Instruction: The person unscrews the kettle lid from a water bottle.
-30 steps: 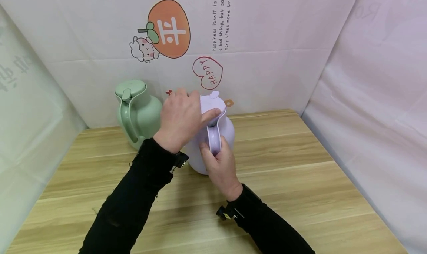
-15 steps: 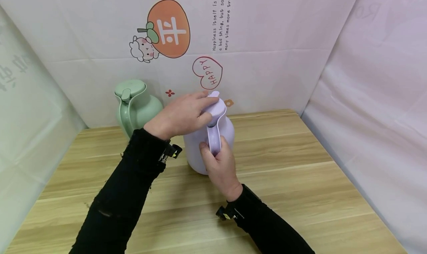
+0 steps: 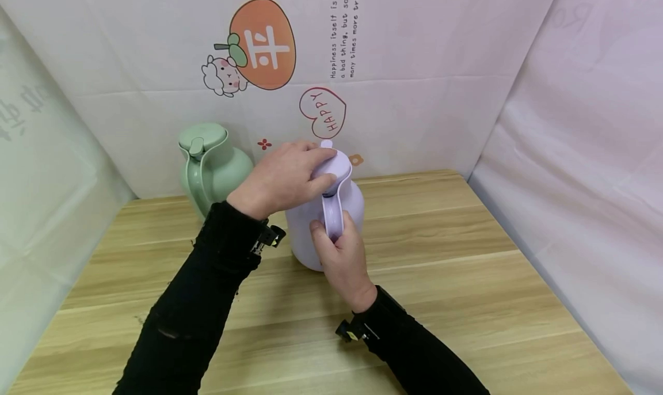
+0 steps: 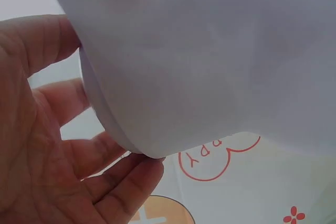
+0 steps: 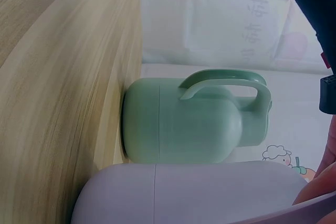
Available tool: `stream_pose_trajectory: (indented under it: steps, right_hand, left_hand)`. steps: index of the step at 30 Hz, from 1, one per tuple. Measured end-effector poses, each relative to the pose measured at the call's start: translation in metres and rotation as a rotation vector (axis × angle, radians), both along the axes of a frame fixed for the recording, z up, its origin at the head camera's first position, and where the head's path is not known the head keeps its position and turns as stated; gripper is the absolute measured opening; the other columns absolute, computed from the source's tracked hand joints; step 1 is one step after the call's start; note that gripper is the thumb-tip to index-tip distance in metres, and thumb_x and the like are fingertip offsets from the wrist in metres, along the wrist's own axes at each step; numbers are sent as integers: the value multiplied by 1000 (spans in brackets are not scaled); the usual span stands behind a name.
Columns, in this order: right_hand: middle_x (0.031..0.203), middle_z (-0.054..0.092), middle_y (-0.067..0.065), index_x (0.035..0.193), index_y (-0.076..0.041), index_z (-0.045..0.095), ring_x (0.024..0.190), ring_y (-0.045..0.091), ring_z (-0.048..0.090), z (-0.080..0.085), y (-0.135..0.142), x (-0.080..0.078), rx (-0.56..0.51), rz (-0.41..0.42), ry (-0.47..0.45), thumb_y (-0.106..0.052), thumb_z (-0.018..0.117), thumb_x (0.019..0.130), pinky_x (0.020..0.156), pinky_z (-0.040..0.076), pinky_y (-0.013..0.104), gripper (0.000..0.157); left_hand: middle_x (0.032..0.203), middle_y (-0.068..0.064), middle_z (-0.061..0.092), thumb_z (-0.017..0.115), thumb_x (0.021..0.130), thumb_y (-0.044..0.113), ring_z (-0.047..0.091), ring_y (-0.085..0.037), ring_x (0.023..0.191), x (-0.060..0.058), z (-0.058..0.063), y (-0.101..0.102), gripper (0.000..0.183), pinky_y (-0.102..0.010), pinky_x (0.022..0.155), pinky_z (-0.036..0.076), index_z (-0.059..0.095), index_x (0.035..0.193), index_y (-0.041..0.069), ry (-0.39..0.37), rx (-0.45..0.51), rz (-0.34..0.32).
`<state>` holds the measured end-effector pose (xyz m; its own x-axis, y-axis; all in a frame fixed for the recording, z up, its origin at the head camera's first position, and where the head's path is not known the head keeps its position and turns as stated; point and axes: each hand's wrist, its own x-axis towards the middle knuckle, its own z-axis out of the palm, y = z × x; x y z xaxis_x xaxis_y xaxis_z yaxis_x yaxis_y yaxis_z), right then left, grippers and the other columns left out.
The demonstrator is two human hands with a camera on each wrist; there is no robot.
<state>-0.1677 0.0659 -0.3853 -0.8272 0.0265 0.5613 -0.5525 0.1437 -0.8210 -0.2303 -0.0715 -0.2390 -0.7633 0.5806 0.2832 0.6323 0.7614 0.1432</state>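
Left hand (image 3: 284,177), spread about lid-wide, is grasping lid (image 3: 335,168) of purple jug (image 3: 303,239); right hand (image 3: 346,261) is curling tight round handle (image 3: 333,215). Jug is standing near far edge of table (image 3: 456,303).

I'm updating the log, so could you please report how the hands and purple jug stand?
Left hand holding the lid, right hand gripping the handle. Purple jug upright on the table. Green jug to its left, seemingly out of the way.
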Motion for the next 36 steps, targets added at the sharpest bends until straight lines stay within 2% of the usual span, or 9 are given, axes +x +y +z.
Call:
stream_pose_trajectory:
  steps: [8,13,17,24,30,36]
  right_hand:
    - [75,46,2,104,-3,58,66,17,48,1,0,0,0,-17,-2,-21,63,102,57,39,29,18]
    - [75,47,1,103,-4,58,66,17,49,1,0,0,4,-21,-8,-22,63,102,57,40,29,18]
    - [75,47,2,103,-4,57,65,17,49,0,1,-1,8,-12,-5,-22,62,102,56,39,29,19]
    - [76,48,2,104,-4,57,66,17,49,0,1,0,6,-14,-11,-23,63,102,57,40,29,20]
    - [78,51,3,104,-3,58,68,17,52,0,0,-1,6,-16,-10,-22,63,102,58,42,29,19]
    - [80,51,5,105,-3,58,70,17,53,0,0,-1,7,-5,8,-21,63,102,58,43,29,19]
  left_hand:
    - [120,-11,68,56,101,49,58,-26,105,-1,-2,5,51,-41,84,48,66,140,18,53,-19,66]
    - [106,-8,64,57,99,52,53,-23,97,-1,-2,9,50,-40,80,44,67,136,21,65,-32,113]
    - [104,-9,61,56,98,58,51,-24,96,-1,-2,11,53,-40,79,43,66,137,24,72,-63,168]
    - [97,-13,58,53,95,70,53,-30,91,-2,-3,17,58,-45,75,44,67,131,27,137,-118,242]
    - [98,-14,55,52,92,77,50,-31,89,-2,-4,20,67,-45,73,44,66,135,28,115,-113,300]
    - [92,-10,53,51,89,83,49,-29,85,-1,-5,22,72,-45,72,43,70,127,24,134,-90,335]
